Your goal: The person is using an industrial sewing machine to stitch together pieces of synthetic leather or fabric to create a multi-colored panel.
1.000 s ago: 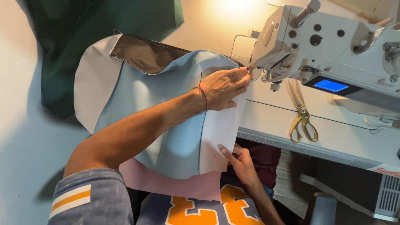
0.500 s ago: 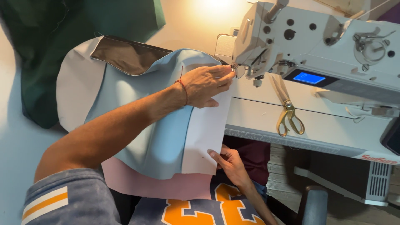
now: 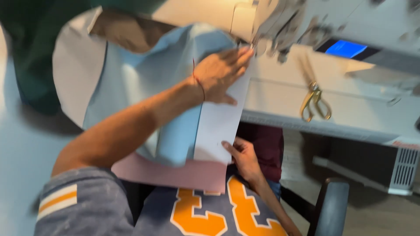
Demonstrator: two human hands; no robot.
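White sewing table [image 3: 280, 98]; light blue fabric [image 3: 175, 87] under flat, open left hand [image 3: 221, 74] beside sewing machine [image 3: 315, 26]. Right hand [image 3: 243, 155] pinching fabric's near edge. Feeding seam; needs steady guiding.

Your light-blue sheet of fabric with a white underside [image 3: 175, 87] lies spread on the tabletop, its white edge hanging over toward your lap.

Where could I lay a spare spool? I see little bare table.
Free: the white table between the white panel and the scissors. Crowded: under the sewing machine, where the left hand presses the blue fabric.
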